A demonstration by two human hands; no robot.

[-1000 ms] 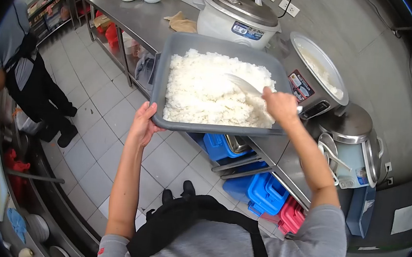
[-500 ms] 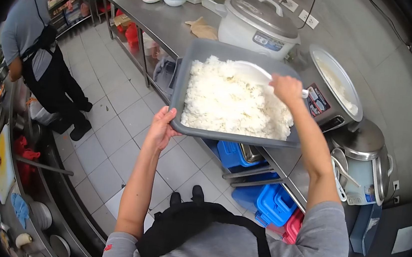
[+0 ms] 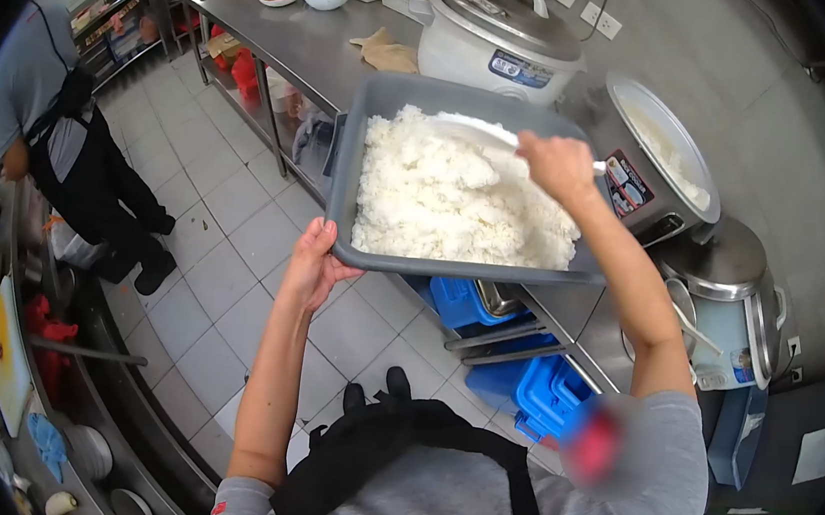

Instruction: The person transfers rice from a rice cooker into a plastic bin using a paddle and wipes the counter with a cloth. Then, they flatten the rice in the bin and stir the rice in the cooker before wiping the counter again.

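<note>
My left hand (image 3: 313, 265) grips the near left corner of a deep grey plastic tub (image 3: 462, 269). A heap of cooked white rice (image 3: 439, 200) fills much of it. My right hand (image 3: 556, 168) is closed around the handle of a white rice paddle (image 3: 498, 134), over the tub's right half. The far end of the paddle lies in the rice near the far side, partly covered by it. Beyond the tub's right side stands an uncovered rice cooker (image 3: 656, 157), tilted, with rice inside.
A lidded rice cooker (image 3: 501, 41) stands on the steel table (image 3: 304, 45) behind the tub. Metal lids (image 3: 719, 258) are at the right. Blue plastic bins (image 3: 551, 398) sit below. At the left, a person (image 3: 65, 120) faces another counter holding a cutting board (image 3: 8, 356).
My right hand has worked the paddle in the rice, and a clump now stands raised beside it. My left hand keeps its hold on the tub. The view has shifted slightly.
</note>
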